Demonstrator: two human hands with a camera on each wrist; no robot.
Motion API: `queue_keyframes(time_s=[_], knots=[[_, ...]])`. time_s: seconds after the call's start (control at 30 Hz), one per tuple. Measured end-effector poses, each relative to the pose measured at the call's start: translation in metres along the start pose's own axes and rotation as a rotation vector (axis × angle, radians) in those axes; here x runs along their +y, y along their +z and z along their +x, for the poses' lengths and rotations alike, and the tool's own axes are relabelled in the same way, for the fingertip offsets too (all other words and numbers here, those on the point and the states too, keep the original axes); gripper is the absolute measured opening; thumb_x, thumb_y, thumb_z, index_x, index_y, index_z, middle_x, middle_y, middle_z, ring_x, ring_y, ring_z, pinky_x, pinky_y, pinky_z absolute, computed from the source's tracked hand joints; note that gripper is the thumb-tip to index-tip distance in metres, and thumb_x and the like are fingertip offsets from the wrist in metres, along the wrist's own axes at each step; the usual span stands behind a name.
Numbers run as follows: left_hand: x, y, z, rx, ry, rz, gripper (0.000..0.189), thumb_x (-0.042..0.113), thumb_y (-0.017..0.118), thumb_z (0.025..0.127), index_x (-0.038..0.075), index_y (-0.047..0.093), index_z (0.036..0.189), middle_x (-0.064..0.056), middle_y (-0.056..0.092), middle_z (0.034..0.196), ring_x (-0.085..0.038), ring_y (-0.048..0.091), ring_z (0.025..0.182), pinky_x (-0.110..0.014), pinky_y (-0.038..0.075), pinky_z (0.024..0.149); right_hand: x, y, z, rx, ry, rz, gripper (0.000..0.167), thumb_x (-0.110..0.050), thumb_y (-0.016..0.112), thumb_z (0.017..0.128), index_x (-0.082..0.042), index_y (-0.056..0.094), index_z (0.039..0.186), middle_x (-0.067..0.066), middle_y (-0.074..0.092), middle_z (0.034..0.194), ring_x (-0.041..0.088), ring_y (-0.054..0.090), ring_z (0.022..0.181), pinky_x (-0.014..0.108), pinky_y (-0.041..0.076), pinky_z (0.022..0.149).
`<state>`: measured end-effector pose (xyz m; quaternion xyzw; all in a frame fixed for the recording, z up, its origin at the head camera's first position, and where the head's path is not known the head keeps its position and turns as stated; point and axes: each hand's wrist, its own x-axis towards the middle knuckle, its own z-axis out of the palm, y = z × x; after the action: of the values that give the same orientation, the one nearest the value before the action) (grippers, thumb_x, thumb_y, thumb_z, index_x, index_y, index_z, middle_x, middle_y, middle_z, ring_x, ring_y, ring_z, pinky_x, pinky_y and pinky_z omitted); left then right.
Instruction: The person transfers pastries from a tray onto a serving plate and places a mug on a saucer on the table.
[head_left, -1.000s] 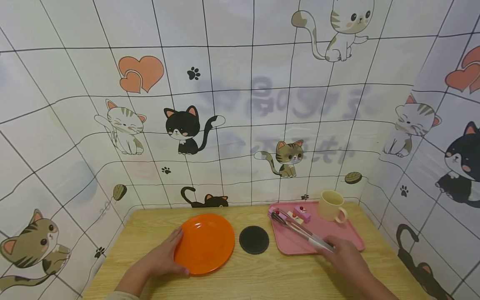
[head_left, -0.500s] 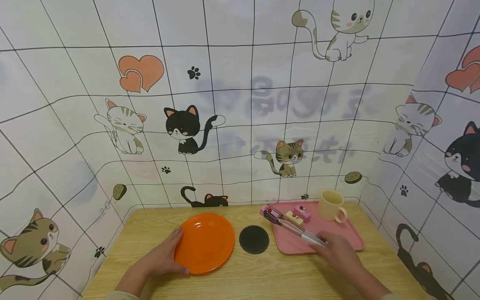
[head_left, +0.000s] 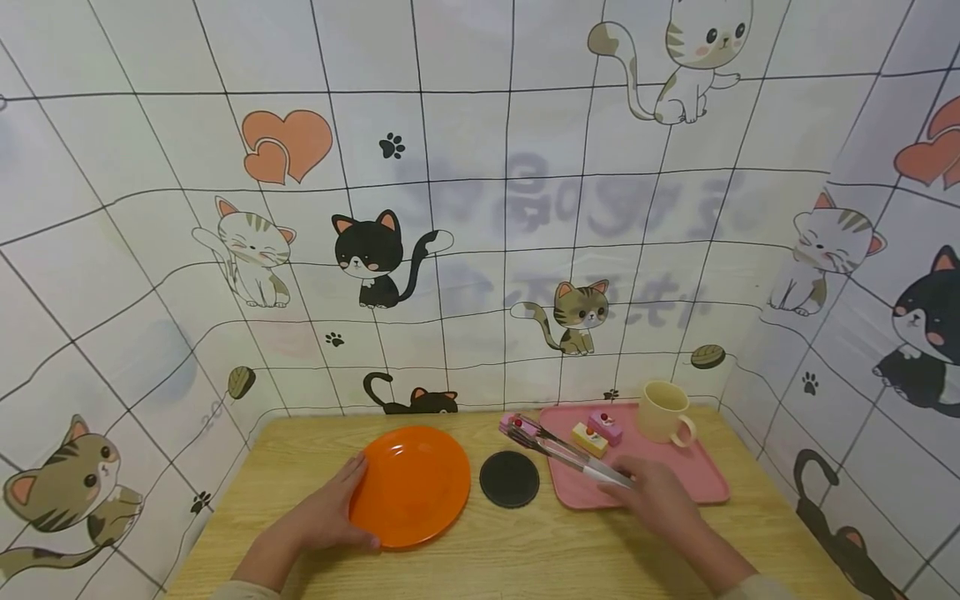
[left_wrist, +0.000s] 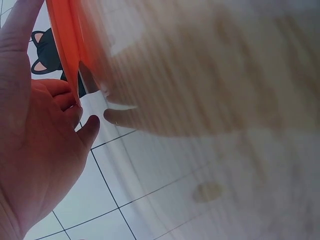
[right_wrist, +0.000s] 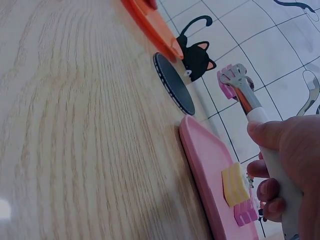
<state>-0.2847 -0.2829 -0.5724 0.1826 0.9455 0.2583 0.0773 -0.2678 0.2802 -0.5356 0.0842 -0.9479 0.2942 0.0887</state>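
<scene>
My left hand holds the left rim of an orange plate lying on the table; its thumb touches the front edge and its fingers the left side. In the left wrist view, the fingers meet the plate's rim. My right hand grips the white handle of metal tongs. Between the tongs' tips is a small pink toy cake slice, raised above the table left of the pink tray. The right wrist view also shows this pink cake slice in the tips.
A round black coaster lies between plate and tray. On the tray sit a yellow cake slice, another pink cake slice and a cream mug at the back right. A cat-patterned wall sheet closes off the table's back.
My right hand has moved left with the tongs, bringing the pink cake slice off the tray's left corner toward the plate. My left hand and the plate have stayed put.
</scene>
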Motion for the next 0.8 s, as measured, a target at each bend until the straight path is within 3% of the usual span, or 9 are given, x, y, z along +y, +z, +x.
queue_keyframes(time_s=[0.37,0.63,0.8], knots=[[0.001,0.000,-0.001,0.000,0.007,-0.006,0.147,0.068,0.100,0.067,-0.008,0.027,0.171,-0.028,0.018,0.181,-0.051,0.018,0.166,-0.069,0.027,0.128,-0.014,0.011,0.010,-0.013,0.016,0.017,0.020,-0.026,0.095,0.089,-0.018,0.079,0.098,-0.010,0.066,0.080,0.013,0.055,0.073,0.029,0.047,0.064],[0.000,-0.001,-0.002,0.000,0.009,-0.013,0.146,0.066,0.100,0.068,-0.009,0.028,0.170,-0.029,0.018,0.180,-0.052,0.017,0.166,-0.070,0.027,0.128,-0.024,0.024,0.013,-0.013,0.002,0.031,0.020,-0.028,0.095,0.089,-0.021,0.081,0.101,-0.012,0.066,0.082,0.011,0.054,0.073,0.030,0.046,0.065],[-0.001,-0.001,-0.001,-0.002,0.011,-0.015,0.145,0.066,0.100,0.068,-0.009,0.028,0.170,-0.029,0.018,0.180,-0.052,0.018,0.166,-0.070,0.027,0.128,-0.032,0.031,0.015,-0.015,-0.014,0.047,0.018,-0.027,0.095,0.089,-0.024,0.078,0.095,-0.012,0.064,0.080,0.012,0.053,0.070,0.031,0.046,0.064]])
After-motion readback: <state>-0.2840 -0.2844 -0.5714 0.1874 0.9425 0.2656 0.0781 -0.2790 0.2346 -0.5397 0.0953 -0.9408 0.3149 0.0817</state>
